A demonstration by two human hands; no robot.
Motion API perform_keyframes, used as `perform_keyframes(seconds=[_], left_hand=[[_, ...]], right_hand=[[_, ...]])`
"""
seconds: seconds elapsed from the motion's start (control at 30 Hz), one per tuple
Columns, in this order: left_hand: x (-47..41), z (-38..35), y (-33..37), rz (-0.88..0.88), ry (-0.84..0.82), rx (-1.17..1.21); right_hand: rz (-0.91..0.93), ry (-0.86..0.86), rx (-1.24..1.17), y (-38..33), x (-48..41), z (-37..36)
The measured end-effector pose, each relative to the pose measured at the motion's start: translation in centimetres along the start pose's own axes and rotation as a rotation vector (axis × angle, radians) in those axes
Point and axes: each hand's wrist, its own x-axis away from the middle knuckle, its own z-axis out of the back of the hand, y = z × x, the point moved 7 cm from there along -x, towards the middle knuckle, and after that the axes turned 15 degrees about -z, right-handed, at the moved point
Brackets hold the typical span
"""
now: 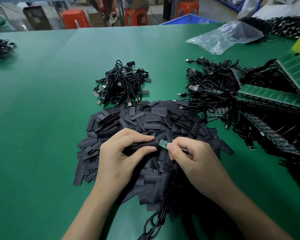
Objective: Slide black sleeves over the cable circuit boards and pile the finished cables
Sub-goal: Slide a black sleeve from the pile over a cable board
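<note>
One black cable (160,215) mid-sleeving: left hand (121,153) pinches flat black sleeve (148,143), right hand (194,158) pinches small green circuit board (164,144) at its mouth; next, push board in

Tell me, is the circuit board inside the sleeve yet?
Mostly out. The circuit board shows bare between the left hand, which pinches the black sleeve, and the right hand; just its left end meets the sleeve's mouth.

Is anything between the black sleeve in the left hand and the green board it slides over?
Nothing visible. The sleeve meets the circuit board directly at its open end; the right hand pinches only the board's far end.
</note>
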Motion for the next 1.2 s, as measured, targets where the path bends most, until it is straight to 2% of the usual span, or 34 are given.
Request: perform_keyframes(seconds=[0.4,0.63,0.87,1.2], left_hand=[[-0.1,0.1,-0.1,-0.074,-0.133,-0.040],[-0.1,0.2,-0.1,-0.088,-0.140,-0.045],[-0.2,0.3,0.0,-0.091,-0.117,-0.080],[-0.1,-0.8,0.5,-0.142,-0.303,-0.050]], right_hand=[[-0.005,-0.026,0.080,0.5,-0.2,-0.2],[-0.020,-0.058,0.047,0.7,-0.3,-0.3],[0.024,-0.023,0.137,0.6,-0.2,-0.6],[0.081,-0.087,0.308,0.5,-0.2,-0.9]])
